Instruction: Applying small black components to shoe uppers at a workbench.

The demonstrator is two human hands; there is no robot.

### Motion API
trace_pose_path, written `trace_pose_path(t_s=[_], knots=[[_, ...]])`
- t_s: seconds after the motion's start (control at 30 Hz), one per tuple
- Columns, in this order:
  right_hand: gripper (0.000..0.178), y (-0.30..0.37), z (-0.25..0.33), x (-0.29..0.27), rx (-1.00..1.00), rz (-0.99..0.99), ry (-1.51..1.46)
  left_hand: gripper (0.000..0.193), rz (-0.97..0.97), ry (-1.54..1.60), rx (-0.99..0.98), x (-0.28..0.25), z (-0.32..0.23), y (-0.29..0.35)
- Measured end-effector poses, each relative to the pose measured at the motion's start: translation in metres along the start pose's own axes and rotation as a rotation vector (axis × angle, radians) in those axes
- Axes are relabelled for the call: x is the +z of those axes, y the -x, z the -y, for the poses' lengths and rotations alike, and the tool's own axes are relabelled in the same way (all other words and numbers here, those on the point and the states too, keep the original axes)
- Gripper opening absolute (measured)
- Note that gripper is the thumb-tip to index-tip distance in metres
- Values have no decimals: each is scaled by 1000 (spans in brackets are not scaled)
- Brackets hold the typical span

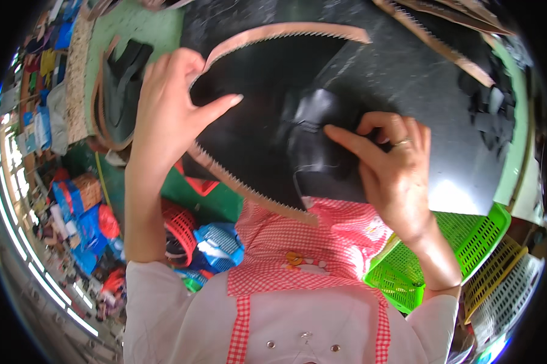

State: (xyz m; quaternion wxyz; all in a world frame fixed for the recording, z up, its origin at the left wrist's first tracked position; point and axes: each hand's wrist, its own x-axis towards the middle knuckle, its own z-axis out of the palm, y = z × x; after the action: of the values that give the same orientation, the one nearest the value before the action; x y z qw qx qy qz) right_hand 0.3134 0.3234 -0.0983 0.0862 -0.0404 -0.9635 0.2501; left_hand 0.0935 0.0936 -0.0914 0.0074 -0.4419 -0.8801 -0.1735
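A black leather piece (252, 115), curved like a shoe upper with tan saw-toothed edges, lies across the dark tabletop in front of me. My left hand (170, 100) is closed over its left end, thumb resting on the black face and fingers curled at the far edge. A creased black fold (316, 130) with a shiny surface is at the piece's right side. On that fold rests the index fingertip of my right hand (398, 151); its other fingers are curled, and nothing shows between them. What lies under the right palm is hidden.
Another black piece with tan edging (124, 85) lies on the green surface at left. More tan toothed strips (443, 45) and small black scraps (495, 115) are at far right. Below stand a green basket (467, 242), a yellow basket (495, 276) and a red basket (179, 227).
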Motion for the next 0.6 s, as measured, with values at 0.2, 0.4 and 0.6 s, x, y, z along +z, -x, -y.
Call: trace_pose_path(t_s=[0.2,0.4,0.6], knots=[[39,24,-42,-29,194,-90,-312,30,-139,550,-357,-37,38,20],[31,43,-114,-77,449,-473,182,47,-502,-72,-419,-105,86,5],[14,42,-121,-75,439,-438,86,56,-474,488,389,17,-33,-138]])
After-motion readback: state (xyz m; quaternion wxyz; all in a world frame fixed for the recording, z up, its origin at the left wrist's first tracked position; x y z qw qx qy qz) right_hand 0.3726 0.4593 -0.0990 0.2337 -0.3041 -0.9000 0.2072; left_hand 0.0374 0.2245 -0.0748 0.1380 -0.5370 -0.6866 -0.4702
